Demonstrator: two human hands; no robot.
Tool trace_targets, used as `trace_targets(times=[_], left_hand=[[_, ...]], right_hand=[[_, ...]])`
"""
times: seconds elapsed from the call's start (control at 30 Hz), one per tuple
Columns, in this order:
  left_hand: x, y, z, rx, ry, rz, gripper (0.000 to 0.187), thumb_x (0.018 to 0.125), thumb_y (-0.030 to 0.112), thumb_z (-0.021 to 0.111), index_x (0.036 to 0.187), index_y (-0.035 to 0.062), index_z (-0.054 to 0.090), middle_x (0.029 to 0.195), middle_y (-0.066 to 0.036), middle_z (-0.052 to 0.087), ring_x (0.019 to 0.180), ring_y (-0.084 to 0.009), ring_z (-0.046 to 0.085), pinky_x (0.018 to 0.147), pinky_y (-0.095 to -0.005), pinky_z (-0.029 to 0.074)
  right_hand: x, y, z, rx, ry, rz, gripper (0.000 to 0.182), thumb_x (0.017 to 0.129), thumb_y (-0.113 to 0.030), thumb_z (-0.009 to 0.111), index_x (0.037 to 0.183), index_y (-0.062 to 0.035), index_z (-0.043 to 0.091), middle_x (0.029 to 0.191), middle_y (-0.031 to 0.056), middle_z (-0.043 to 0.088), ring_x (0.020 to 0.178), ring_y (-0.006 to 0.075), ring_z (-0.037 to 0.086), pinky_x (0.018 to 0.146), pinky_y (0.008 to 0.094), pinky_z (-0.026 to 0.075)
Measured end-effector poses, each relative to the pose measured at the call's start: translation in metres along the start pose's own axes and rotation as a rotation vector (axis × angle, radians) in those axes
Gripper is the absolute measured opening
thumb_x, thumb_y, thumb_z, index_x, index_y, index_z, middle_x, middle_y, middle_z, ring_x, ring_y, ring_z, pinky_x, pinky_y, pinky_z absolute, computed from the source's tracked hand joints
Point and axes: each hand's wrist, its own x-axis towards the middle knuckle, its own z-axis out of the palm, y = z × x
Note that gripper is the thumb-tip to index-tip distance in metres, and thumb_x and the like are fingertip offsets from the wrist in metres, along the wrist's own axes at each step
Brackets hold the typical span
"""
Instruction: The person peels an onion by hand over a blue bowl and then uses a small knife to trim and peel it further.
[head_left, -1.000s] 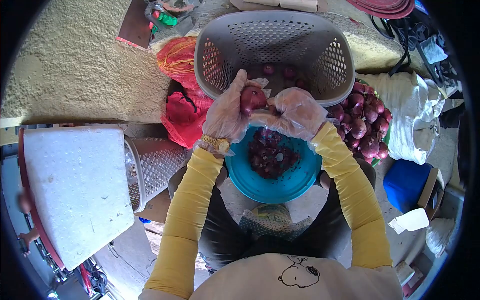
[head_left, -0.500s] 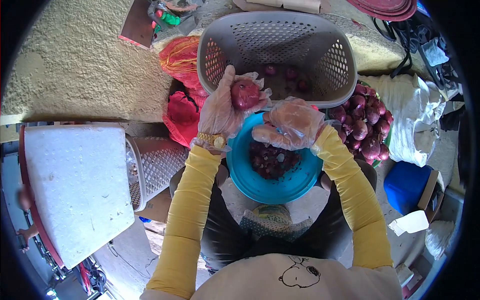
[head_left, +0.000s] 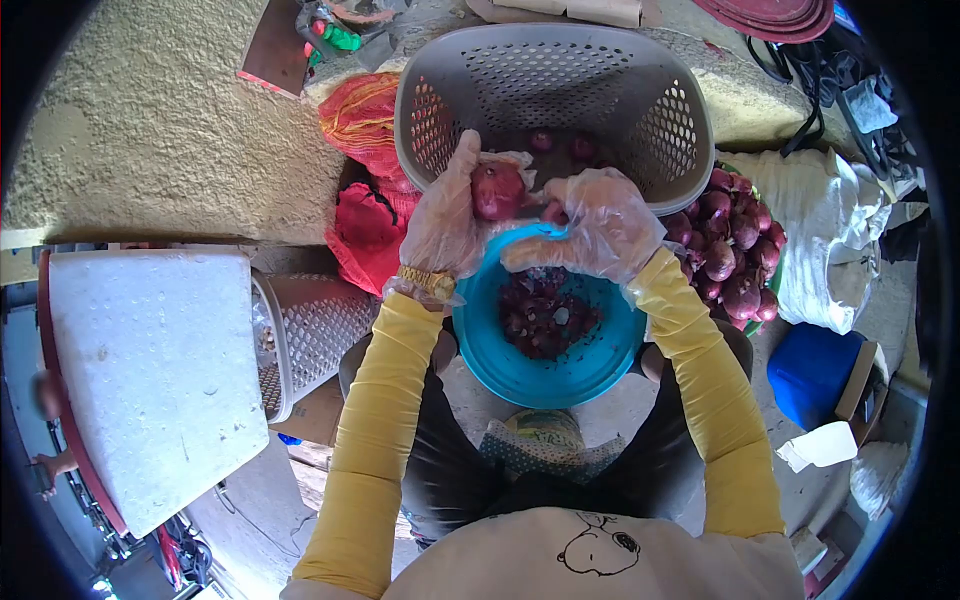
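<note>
My left hand (head_left: 442, 220), in a clear plastic glove and with a gold watch at the wrist, holds a red onion (head_left: 497, 191) over the front edge of the grey basket. Close by on the right, my gloved right hand (head_left: 604, 228) has its fingers curled together above the bowl's rim. Something small and dark red shows at its fingertips, too hidden to name. Below both hands is a turquoise bowl (head_left: 548, 385), with onion skins and scraps (head_left: 545, 315) inside. A few red onions (head_left: 581, 147) lie in the grey perforated basket (head_left: 545, 65).
Many red onions (head_left: 740, 260) are heaped at the right beside a white sack (head_left: 820, 235). A red mesh bag (head_left: 365, 125) lies left of the basket. A white foam board (head_left: 150, 380) and another perforated basket (head_left: 320, 325) are further left. A blue container (head_left: 812, 372) stands at the right.
My right hand has moved up and slightly turned, closer to the onion. The onion in my left hand has shifted slightly right.
</note>
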Motion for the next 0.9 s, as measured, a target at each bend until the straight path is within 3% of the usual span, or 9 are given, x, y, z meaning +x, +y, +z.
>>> trace_targets(times=[0.03, 0.2, 0.47, 0.57, 0.63, 0.7, 0.77, 0.9], left_hand=[[0.001, -0.002, 0.000, 0.000, -0.002, 0.000, 0.060, 0.107, 0.048, 0.051, 0.118, -0.0099, 0.062, 0.109, -0.020, 0.068, 0.092, -0.0316, 0.072, 0.082, -0.0445, 0.066], [0.006, -0.011, 0.001, 0.072, 0.022, -0.034, 0.057, 0.107, 0.047, 0.053, 0.114, -0.0080, 0.064, 0.105, -0.019, 0.070, 0.089, -0.0277, 0.074, 0.074, -0.0396, 0.067], [0.005, -0.014, 0.004, 0.123, 0.025, -0.043, 0.055, 0.106, 0.047, 0.055, 0.116, -0.0070, 0.062, 0.102, -0.019, 0.071, 0.083, -0.0246, 0.074, 0.069, -0.0357, 0.067], [0.006, -0.015, 0.000, 0.146, 0.000, -0.042, 0.055, 0.106, 0.047, 0.054, 0.116, -0.0069, 0.062, 0.101, -0.018, 0.072, 0.082, -0.0244, 0.074, 0.068, -0.0346, 0.067], [0.006, -0.016, 0.000, 0.171, -0.009, -0.041, 0.055, 0.107, 0.047, 0.053, 0.115, -0.0068, 0.063, 0.101, -0.018, 0.072, 0.082, -0.0242, 0.074, 0.068, -0.0341, 0.066], [0.006, -0.017, 0.000, 0.241, 0.033, -0.054, 0.068, 0.106, 0.057, 0.048, 0.112, -0.0072, 0.068, 0.099, -0.013, 0.069, 0.088, -0.0182, 0.066, 0.082, -0.0308, 0.057], [0.007, -0.017, 0.000, 0.196, 0.030, -0.048, 0.063, 0.107, 0.053, 0.050, 0.111, -0.0071, 0.067, 0.100, -0.015, 0.071, 0.087, -0.0210, 0.069, 0.078, -0.0327, 0.061], [0.011, -0.019, -0.008, 0.208, 0.034, -0.056, 0.060, 0.106, 0.051, 0.052, 0.114, -0.0073, 0.064, 0.104, -0.018, 0.071, 0.088, -0.0243, 0.071, 0.077, -0.0356, 0.064]], right_hand=[[0.001, 0.000, -0.001, -0.045, 0.083, 0.027, 0.075, 0.064, -0.078, 0.079, 0.084, -0.0067, 0.070, 0.068, 0.0101, 0.066, 0.066, 0.0333, 0.066, 0.065, 0.0418, 0.051], [0.003, -0.004, -0.004, -0.069, 0.072, 0.054, 0.074, 0.064, -0.076, 0.081, 0.087, -0.0060, 0.070, 0.073, 0.0091, 0.070, 0.068, 0.0332, 0.067, 0.067, 0.0430, 0.052], [0.005, -0.006, -0.009, 0.145, -0.016, 0.146, 0.073, 0.071, -0.068, 0.083, 0.110, -0.0075, 0.075, 0.077, 0.0111, 0.071, 0.074, 0.0354, 0.069, 0.071, 0.0451, 0.054], [0.000, 0.006, -0.001, 0.040, -0.024, 0.106, 0.071, 0.074, -0.067, 0.082, 0.116, -0.0103, 0.075, 0.078, 0.0122, 0.071, 0.075, 0.0373, 0.068, 0.071, 0.0457, 0.054], [0.001, 0.004, -0.001, 0.072, -0.044, 0.112, 0.070, 0.075, -0.067, 0.081, 0.117, -0.0104, 0.074, 0.079, 0.0133, 0.071, 0.077, 0.0379, 0.068, 0.072, 0.0460, 0.054], [0.003, -0.001, -0.005, 0.104, -0.064, 0.116, 0.070, 0.076, -0.066, 0.080, 0.117, -0.0105, 0.074, 0.080, 0.0145, 0.071, 0.078, 0.0385, 0.069, 0.073, 0.0462, 0.054], [0.005, -0.009, -0.012, 0.042, -0.092, 0.137, 0.064, 0.079, -0.068, 0.074, 0.107, -0.0105, 0.074, 0.084, 0.0105, 0.073, 0.083, 0.0364, 0.070, 0.077, 0.0459, 0.055], [-0.001, 0.005, 0.000, -0.116, -0.068, 0.089, 0.064, 0.080, -0.070, 0.071, 0.098, -0.0089, 0.074, 0.082, 0.0120, 0.072, 0.082, 0.0370, 0.069, 0.076, 0.0463, 0.054]])
